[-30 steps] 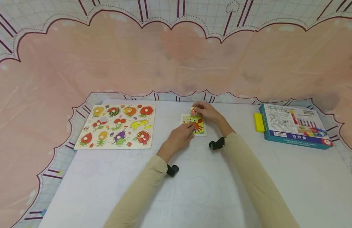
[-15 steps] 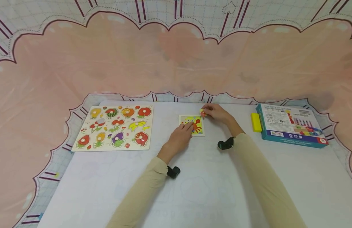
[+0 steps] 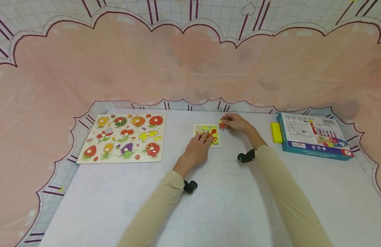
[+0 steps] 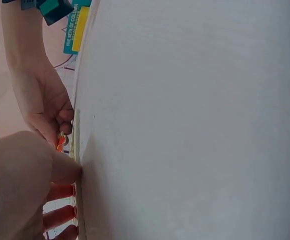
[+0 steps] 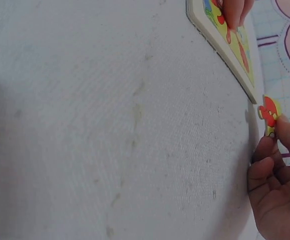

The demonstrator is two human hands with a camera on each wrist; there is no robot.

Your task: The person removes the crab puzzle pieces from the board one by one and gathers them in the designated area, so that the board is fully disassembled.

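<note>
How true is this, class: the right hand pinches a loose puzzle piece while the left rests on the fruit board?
Partly: the head view shows the left hand on the crab puzzle, not the fruit board; the right hand pinches a piece.

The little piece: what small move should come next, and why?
Probably bring the piece over the puzzle: the right hand pinches it close by, their reds and yellows match, and the left hand rests on the puzzle. No gap shows clearly.
</note>
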